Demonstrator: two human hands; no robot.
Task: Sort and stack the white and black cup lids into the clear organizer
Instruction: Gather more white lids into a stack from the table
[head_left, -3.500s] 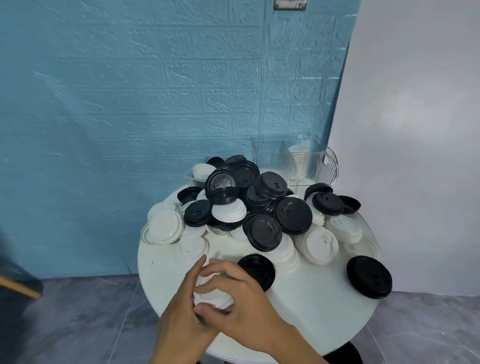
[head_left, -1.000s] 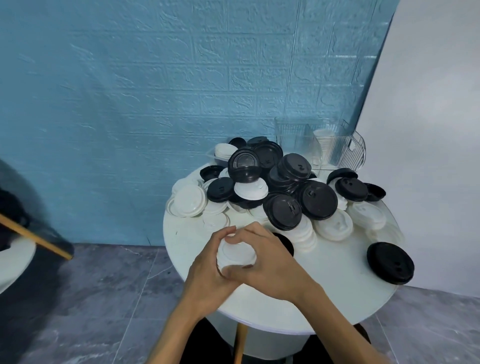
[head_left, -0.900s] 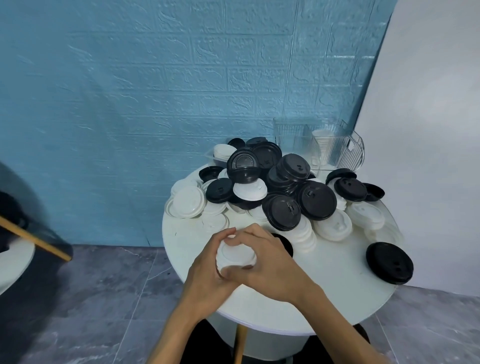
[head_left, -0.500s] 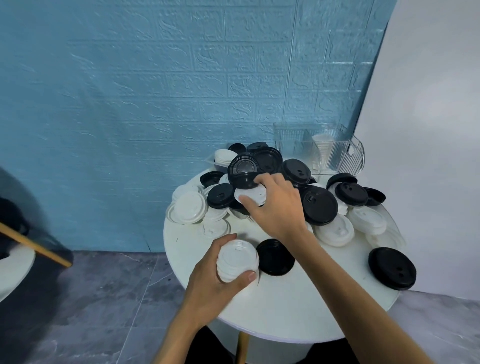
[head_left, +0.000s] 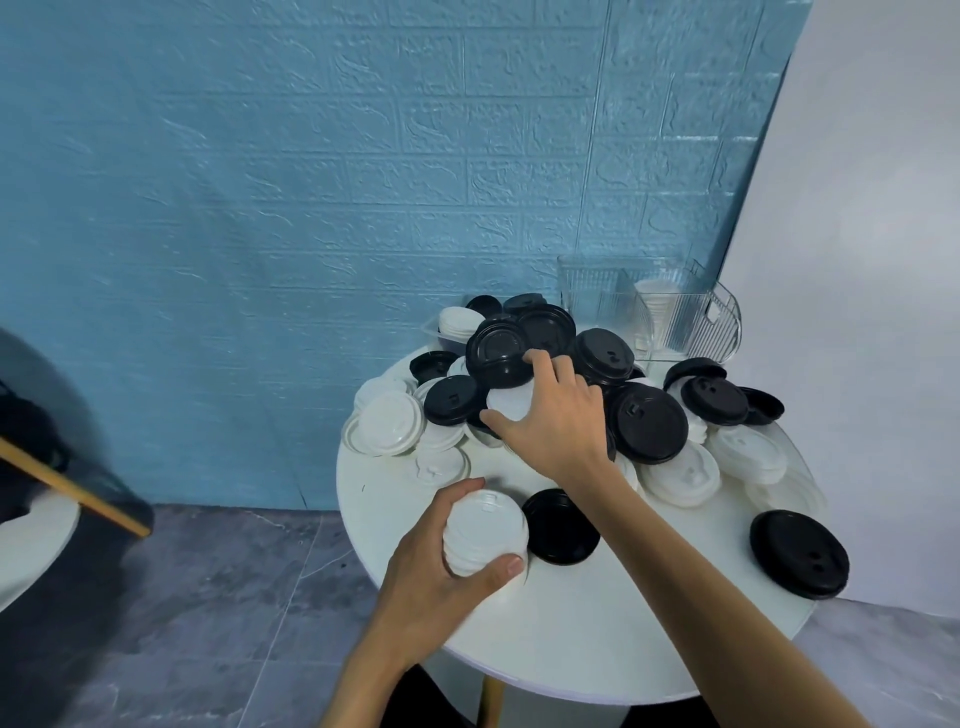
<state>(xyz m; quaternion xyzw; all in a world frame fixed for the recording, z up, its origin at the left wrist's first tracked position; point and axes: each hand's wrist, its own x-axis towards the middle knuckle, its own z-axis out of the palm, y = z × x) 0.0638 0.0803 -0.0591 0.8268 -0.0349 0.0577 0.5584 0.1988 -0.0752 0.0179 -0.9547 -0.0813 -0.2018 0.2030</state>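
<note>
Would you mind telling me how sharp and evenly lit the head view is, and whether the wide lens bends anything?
Head view: soft, even light, with faint shadows on the round white table; the left hand and its stack of white lids are fairly sharp; the clear ribbed organizer is hard to read; wall seams lean near the right edge.

The right hand (head_left: 553, 421) covers most of a white lid (head_left: 506, 404) in the pile, hiding how its fingers grip. The lower frame edge cuts both forearms. The clear organizer (head_left: 649, 317) blurs its contents.
</note>
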